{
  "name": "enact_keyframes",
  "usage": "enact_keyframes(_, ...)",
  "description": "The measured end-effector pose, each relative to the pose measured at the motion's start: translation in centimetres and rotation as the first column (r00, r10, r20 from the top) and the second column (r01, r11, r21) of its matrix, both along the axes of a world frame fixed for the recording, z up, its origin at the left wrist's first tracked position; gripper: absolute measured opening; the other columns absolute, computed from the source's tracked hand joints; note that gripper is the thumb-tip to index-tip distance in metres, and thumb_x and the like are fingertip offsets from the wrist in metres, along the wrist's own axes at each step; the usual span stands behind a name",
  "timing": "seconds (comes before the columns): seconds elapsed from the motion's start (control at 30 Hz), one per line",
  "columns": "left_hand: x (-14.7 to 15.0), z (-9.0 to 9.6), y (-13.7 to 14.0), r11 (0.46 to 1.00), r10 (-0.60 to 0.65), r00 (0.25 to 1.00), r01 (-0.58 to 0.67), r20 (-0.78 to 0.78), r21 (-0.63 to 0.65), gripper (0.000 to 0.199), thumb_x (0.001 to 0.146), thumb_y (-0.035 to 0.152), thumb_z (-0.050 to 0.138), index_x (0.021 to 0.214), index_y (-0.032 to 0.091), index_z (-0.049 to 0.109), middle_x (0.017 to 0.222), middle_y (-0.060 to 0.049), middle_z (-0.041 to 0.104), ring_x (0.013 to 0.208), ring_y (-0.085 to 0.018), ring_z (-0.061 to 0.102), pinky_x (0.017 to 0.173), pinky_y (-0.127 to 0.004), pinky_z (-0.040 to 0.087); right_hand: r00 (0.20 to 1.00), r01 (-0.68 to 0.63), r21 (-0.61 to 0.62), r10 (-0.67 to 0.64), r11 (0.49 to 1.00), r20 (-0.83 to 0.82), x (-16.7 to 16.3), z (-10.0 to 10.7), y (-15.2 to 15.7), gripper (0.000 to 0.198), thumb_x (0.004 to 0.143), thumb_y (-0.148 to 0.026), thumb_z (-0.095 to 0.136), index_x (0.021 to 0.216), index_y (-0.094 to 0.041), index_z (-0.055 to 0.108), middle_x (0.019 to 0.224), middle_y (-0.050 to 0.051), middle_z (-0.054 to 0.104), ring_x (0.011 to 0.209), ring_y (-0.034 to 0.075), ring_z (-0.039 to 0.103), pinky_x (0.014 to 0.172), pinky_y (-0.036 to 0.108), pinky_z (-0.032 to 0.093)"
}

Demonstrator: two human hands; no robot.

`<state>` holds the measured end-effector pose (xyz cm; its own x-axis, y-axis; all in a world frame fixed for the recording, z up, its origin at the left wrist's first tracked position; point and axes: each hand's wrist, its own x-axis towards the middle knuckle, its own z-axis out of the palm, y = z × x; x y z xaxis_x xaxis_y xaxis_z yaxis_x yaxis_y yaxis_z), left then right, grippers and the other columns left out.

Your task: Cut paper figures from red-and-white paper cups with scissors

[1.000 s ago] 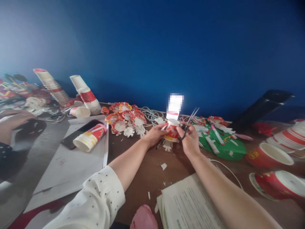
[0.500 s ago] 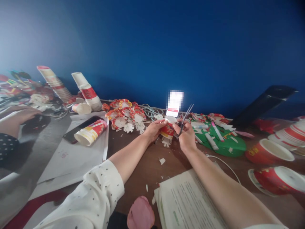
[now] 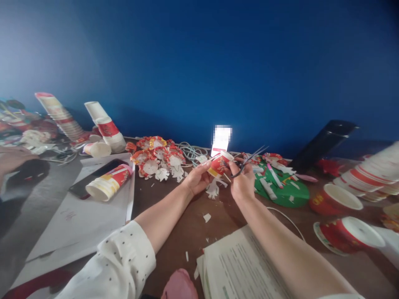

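While your left hand (image 3: 197, 179) is gripping the tilted cup (image 3: 219, 163) above the counter (image 3: 182, 234), your right hand (image 3: 243, 179) is holding the scissors (image 3: 252, 158) just beside it, blades pointing away from the cup.

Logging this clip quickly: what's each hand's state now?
Left hand: closed, holding the red paper cup.
Right hand: closed, holding the scissors.
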<state>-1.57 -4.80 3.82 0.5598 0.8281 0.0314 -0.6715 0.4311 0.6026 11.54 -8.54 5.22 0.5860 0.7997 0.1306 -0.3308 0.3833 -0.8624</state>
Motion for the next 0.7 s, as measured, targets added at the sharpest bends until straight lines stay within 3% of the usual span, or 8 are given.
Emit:
enact_keyframes(0.07, 0.5, 0.2, -0.6, 1.0, 0.007, 1.0, -0.007, 0.029, 0.01, 0.033, 0.076, 0.023, 0.074, 0.107, 0.013, 0.068, 0.101, -0.007, 0.073, 0.09, -0.015, 0.068, 0.088, -0.025, 0.05, 1.0, -0.001, 0.012, 0.001, 1.0, -0.016, -0.1, 0.2, 0.1, 0.044, 0.061, -0.032, 0.082, 0.092, -0.022, 0.053, 0.083, -0.005, 0.063, 0.064, 0.011, 0.063, 0.065, 0.028, 0.057)
enact_keyframes(0.17, 1.5, 0.2, -1.3, 0.999, 0.008, 0.999, -0.006, -0.031, 0.048, 0.03, 0.071, 0.018, 0.077, 0.1, 0.015, 0.07, 0.098, -0.005, 0.073, 0.091, -0.014, 0.067, 0.089, -0.024, 0.048, 1.0, -0.008, 0.002, 0.008, 1.0, 0.006, -0.3, 0.2, 0.2, 0.043, 0.062, -0.034, 0.081, 0.092, -0.023, 0.052, 0.084, -0.004, 0.062, 0.065, 0.01, 0.063, 0.068, 0.028, 0.057)
enact_keyframes(0.37, 1.7, 0.0, -0.6, 0.97, 0.235, 0.969, -0.229, -0.078, 0.08, 0.028, 0.07, 0.022, 0.078, 0.095, 0.013, 0.07, 0.088, -0.005, 0.072, 0.077, -0.013, 0.065, 0.075, -0.025, 0.049, 0.963, -0.116, -0.09, 0.135, 0.989, 0.234, -1.1, -0.6, -0.6, 0.045, 0.07, -0.045, 0.075, 0.101, -0.023, 0.053, 0.089, 0.002, 0.066, 0.074, 0.019, 0.067, 0.059, 0.031, 0.056)
enact_keyframes(0.53, -0.1, 0.7, 1.0, 0.924, 0.37, 0.92, -0.378, -0.128, -0.047, 0.022, 0.073, 0.025, 0.076, 0.091, 0.016, 0.068, 0.087, -0.004, 0.071, 0.074, -0.013, 0.063, 0.067, -0.024, 0.048, 0.841, -0.24, -0.338, 0.369, 0.91, 0.395, 0.1, -0.3, -1.4, 0.043, 0.071, -0.054, 0.073, 0.1, -0.023, 0.065, 0.077, 0.002, 0.067, 0.067, 0.02, 0.065, 0.047, 0.027, 0.047)
enact_keyframes(0.7, -0.9, 0.9, 1.8, 0.892, 0.412, 0.897, -0.433, -0.159, -0.131, 0.019, 0.073, 0.024, 0.076, 0.086, 0.016, 0.066, 0.081, -0.001, 0.069, 0.066, -0.008, 0.059, 0.059, -0.018, 0.044, 0.671, -0.361, -0.474, 0.577, 0.803, 0.466, 1.7, 0.7, -1.7, 0.042, 0.071, -0.053, 0.073, 0.101, -0.024, 0.072, 0.069, 0.0, 0.066, 0.06, 0.017, 0.061, 0.042, 0.023, 0.036)
